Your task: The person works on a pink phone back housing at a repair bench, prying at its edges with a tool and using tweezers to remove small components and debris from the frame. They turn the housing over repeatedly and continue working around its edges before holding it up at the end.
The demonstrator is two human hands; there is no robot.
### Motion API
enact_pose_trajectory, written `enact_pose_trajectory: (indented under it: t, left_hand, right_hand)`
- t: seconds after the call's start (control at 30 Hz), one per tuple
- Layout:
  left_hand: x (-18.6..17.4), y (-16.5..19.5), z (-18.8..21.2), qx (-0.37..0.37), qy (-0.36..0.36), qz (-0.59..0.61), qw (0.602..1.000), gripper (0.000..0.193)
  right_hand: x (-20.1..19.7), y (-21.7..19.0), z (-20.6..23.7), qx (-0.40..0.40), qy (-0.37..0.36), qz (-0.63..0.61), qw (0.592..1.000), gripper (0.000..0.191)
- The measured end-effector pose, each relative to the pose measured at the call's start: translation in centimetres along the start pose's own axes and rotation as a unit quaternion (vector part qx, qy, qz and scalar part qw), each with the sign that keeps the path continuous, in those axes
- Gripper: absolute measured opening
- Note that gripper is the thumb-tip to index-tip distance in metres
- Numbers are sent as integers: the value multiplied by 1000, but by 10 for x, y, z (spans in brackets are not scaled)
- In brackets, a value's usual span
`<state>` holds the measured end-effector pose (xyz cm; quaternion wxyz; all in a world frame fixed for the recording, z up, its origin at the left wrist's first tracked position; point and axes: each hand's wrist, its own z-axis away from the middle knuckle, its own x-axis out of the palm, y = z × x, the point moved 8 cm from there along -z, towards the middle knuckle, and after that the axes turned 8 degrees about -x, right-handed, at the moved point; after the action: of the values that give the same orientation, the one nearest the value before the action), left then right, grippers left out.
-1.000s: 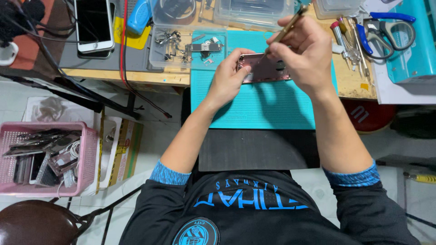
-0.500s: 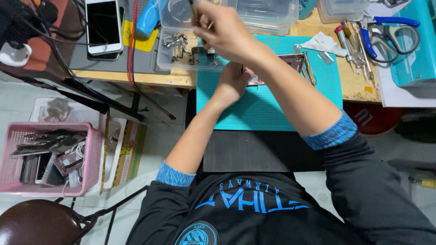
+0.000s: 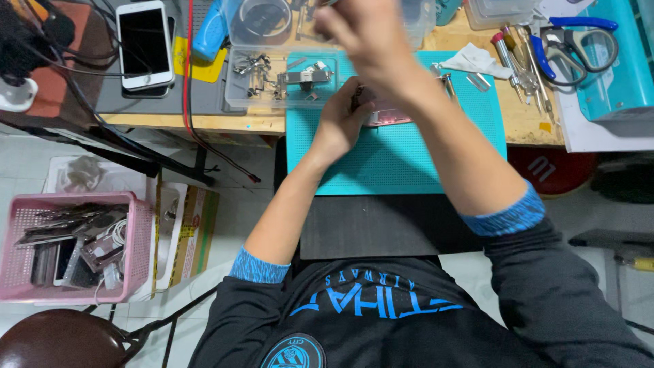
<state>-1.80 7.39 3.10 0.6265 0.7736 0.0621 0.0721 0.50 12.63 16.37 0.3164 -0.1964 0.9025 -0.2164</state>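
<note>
My left hand [image 3: 343, 121] rests on the teal work mat [image 3: 409, 163] and grips the left end of a small pink phone body [image 3: 390, 117]. My right hand [image 3: 368, 37] is raised and blurred above the clear parts tray [image 3: 272, 82], which holds small metal pieces. Its fingers are curled, and the blur hides whether anything is in them. My right forearm crosses over the mat and covers part of the phone body.
A white smartphone [image 3: 143, 44] lies at the bench's back left beside a red cable [image 3: 187, 82]. Screwdrivers [image 3: 518, 58], blue-handled pliers [image 3: 579, 37] and a white cloth [image 3: 477, 60] lie to the right. A pink basket [image 3: 20, 232] of phone parts and a brown stool [image 3: 61, 341] stand on the floor at left.
My right hand has swung from the right of the phone body up and leftward over the parts tray. My left hand has stayed on the phone body.
</note>
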Motion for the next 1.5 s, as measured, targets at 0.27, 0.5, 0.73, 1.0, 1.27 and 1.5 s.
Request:
enact_pose_trajectory:
  t: [0.27, 0.5, 0.73, 1.0, 1.27, 1.5]
  left_hand:
    - [4, -20, -5, -52, -27, 87, 994, 34]
    - [5, -24, -7, -48, -30, 158, 986, 34]
    - [1, -27, -6, -58, -19, 185, 981, 35]
    - [-2, -26, -6, -54, -1, 221, 974, 34]
    - [-4, -26, -6, -54, 6, 209, 976, 33]
    - [0, -25, -7, -59, -4, 167, 984, 31]
  right_hand:
    - [-156, 15, 118, 192, -24, 323, 926, 22]
    - [-149, 40, 174, 307, -52, 343, 886, 20]
    - [-146, 28, 169, 264, -53, 393, 879, 18]
    - [-106, 19, 165, 234, -126, 322, 909, 25]
    - [-111, 28, 170, 240, -39, 248, 938, 21]
    - [-152, 13, 172, 225, 57, 317, 920, 14]
